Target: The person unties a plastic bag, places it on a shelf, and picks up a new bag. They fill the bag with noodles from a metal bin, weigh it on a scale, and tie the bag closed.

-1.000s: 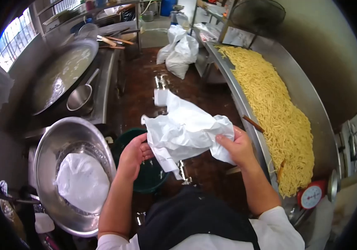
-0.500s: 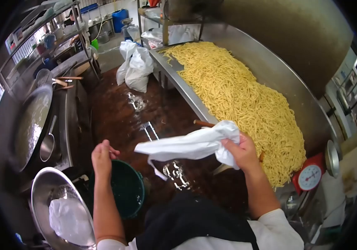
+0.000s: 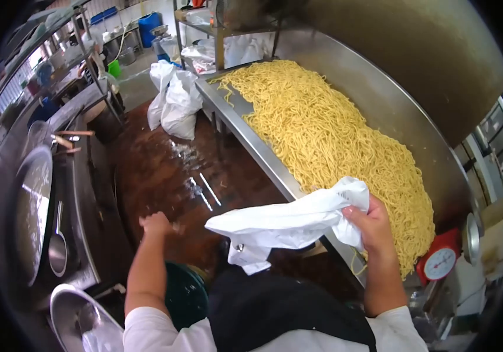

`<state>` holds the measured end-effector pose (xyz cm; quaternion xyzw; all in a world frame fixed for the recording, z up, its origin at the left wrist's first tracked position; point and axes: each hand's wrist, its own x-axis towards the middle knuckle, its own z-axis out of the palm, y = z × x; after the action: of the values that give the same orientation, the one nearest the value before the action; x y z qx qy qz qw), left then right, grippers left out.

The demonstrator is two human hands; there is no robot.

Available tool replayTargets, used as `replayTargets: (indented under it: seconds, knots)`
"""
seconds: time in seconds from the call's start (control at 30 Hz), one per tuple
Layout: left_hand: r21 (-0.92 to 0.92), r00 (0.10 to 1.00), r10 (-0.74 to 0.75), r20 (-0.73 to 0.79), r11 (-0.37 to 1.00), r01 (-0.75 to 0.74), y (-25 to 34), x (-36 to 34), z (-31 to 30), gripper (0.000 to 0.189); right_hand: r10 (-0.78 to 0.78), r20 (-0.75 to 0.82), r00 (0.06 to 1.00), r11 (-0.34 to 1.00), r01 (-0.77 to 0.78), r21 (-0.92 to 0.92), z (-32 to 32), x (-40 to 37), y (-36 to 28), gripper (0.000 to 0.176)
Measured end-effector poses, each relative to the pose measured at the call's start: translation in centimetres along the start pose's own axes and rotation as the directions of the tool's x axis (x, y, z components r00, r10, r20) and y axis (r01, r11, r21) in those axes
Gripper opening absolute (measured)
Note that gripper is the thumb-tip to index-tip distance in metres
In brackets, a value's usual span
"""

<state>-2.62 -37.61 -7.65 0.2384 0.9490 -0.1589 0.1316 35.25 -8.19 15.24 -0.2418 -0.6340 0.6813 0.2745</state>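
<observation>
My right hand [image 3: 373,226] is closed around the bunched end of a white plastic bag [image 3: 289,220]. The bag stretches out to the left, flattened and creased, with a loose flap hanging below it. Its held end overlaps the heap of yellow noodles [image 3: 327,132] in this view. My left hand [image 3: 158,224] is raised over the brown floor, apart from the bag's left tip; its fingers are blurred and partly turned away. Below that hand stands a dark green bucket [image 3: 185,293], partly hidden by my forearm and apron.
The noodles lie in a long metal trough [image 3: 251,141]. A red dial scale [image 3: 440,264] stands at its near right end. To the left are a large wok [image 3: 33,205], a ladle [image 3: 58,252] and a steel bowl [image 3: 66,305]. Filled white bags [image 3: 178,105] stand on the wet floor.
The white bag and my right hand have shifted right and slightly down in view, and the bag's flap has spread wider. My left hand sits a little lower and has turned.
</observation>
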Motion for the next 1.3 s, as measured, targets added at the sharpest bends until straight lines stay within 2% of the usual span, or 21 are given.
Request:
replayTargets:
  seconds: [0.03, 0.07, 0.1, 0.13, 0.23, 0.3, 0.37, 0.4, 0.47, 0.53, 0.57, 0.63, 0.73, 0.8, 0.87, 0.9, 0.97, 1.0, 1.07, 1.2, 1.3]
  knots:
    - [-0.126, 0.915, 0.117, -0.387, 0.976, -0.178, 0.2, 2.1, 3.0, 0.044, -0.006, -0.02, 1.0, 0.999, 0.005, -0.032, 0.8, 0.9, -0.4, 0.032]
    - [-0.547, 0.959, -0.135, -0.248, 0.837, -0.024, 1.3, 3.2, 2.2, 0.038, -0.012, -0.04, 0.999, 0.998, 0.01, -0.06, 1.8, 2.2, -0.6, 0.033]
    - [-0.654, 0.986, -0.142, -0.086, 0.755, 0.052, 1.4, 5.3, 2.9, 0.037, -0.009, -0.054, 0.999, 0.998, 0.005, -0.065, 2.7, 3.4, -0.8, 0.033]
    - [-0.72, 0.987, -0.148, -0.058, 0.691, 0.061, 1.9, 6.8, 4.2, 0.037, 0.011, -0.068, 0.998, 0.999, -0.014, -0.047, 3.5, 4.3, -0.8, 0.033]
    - [-0.632, 0.99, 0.07, 0.121, 0.775, 0.022, 2.8, 11.9, 7.4, 0.045, 0.036, -0.085, 0.996, 0.998, -0.04, -0.044, 6.4, 8.0, -1.1, 0.032]
    - [-0.659, 0.913, 0.39, 0.119, 0.719, -0.221, 3.5, 13.9, 8.4, 0.065, 0.049, -0.126, 0.991, 0.997, -0.055, -0.047, 8.2, 9.8, -0.6, 0.031]
    - [-0.93, 0.737, 0.657, 0.16, 0.351, -0.111, 5.4, 14.2, 4.4, 0.076, 0.053, -0.122, 0.991, 0.997, -0.06, -0.053, 9.3, 11.3, 0.3, 0.03]
    - [-0.994, 0.653, 0.75, 0.105, 0.051, 0.1, 6.3, 12.3, -0.7, 0.079, 0.06, -0.131, 0.99, 0.996, -0.068, -0.058, 9.6, 12.1, 0.5, 0.03]
    - [-0.797, 0.478, 0.858, -0.19, -0.419, 0.435, 7.7, 10.6, -6.3, 0.085, 0.103, -0.128, 0.986, 0.993, -0.109, -0.044, 10.1, 13.6, 0.8, 0.029]
    - [-0.63, 0.376, 0.765, -0.523, -0.644, 0.435, 9.5, 10.5, -9.3, 0.087, 0.103, -0.133, 0.986, 0.994, -0.106, -0.015, 10.3, 15.3, 1.2, 0.028]
    - [-0.62, 0.384, 0.758, -0.527, -0.652, 0.436, 9.4, 10.7, -9.8, 0.087, 0.1, -0.169, 0.98, 0.995, -0.099, 0.016, 10.1, 15.9, 1.4, 0.028]
    - [-0.821, 0.373, 0.885, -0.279, -0.422, 0.385, 9.2, 10.9, -11.0, 0.076, 0.077, -0.206, 0.975, 0.997, -0.07, 0.041, 9.7, 16.9, 1.3, 0.029]
    - [-0.845, 0.447, 0.88, -0.16, -0.356, 0.399, 10.0, 8.1, -14.6, 0.068, 0.104, -0.15, 0.983, 0.994, -0.101, 0.028, 8.2, 17.4, 1.8, 0.031]
    - [-0.928, 0.653, 0.697, -0.296, -0.372, -0.024, 11.8, 7.6, -15.0, 0.061, 0.094, -0.148, 0.985, 0.995, -0.091, 0.027, 7.4, 17.6, 2.4, 0.031]
    - [-0.88, 0.597, 0.647, -0.475, -0.342, -0.33, 12.4, 7.9, -16.0, 0.05, 0.094, -0.148, 0.985, 0.996, -0.093, 0.017, 6.4, 17.6, 2.3, 0.031]
    - [-0.876, 0.591, 0.647, -0.482, -0.344, -0.338, 12.2, 7.6, -16.7, 0.05, 0.077, -0.18, 0.981, 0.997, -0.077, 0.003, 5.9, 17.6, 2.2, 0.031]
    - [-0.926, 0.548, 0.815, -0.192, 0.035, -0.376, 10.8, 7.1, -18.2, 0.041, 0.055, -0.218, 0.974, 0.998, -0.057, -0.002, 4.6, 17.6, 1.8, 0.031]
    - [-0.923, 0.544, 0.818, -0.188, 0.042, -0.382, 10.6, 7.1, -17.9, 0.041, 0.05, -0.227, 0.973, 0.998, -0.043, 0.038, 3.7, 17.6, 1.5, 0.032]
    - [-0.972, 0.499, 0.837, -0.225, -0.227, -0.057, 10.1, 7.0, -16.9, 0.042, 0.05, -0.245, 0.968, 0.995, -0.028, 0.092, 2.4, 17.5, 1.5, 0.032]
    - [-0.866, 0.434, 0.849, -0.303, -0.435, 0.245, 8.2, 5.0, -19.0, 0.068, 0.06, -0.192, 0.98, 0.997, -0.047, 0.068, 1.0, 17.8, 2.2, 0.033]
    - [-0.82, 0.506, 0.837, -0.208, -0.431, 0.377, 8.9, 3.9, -20.0, 0.076, 0.106, -0.141, 0.984, 0.991, -0.116, -0.062, -1.0, 19.4, 4.2, 0.037]
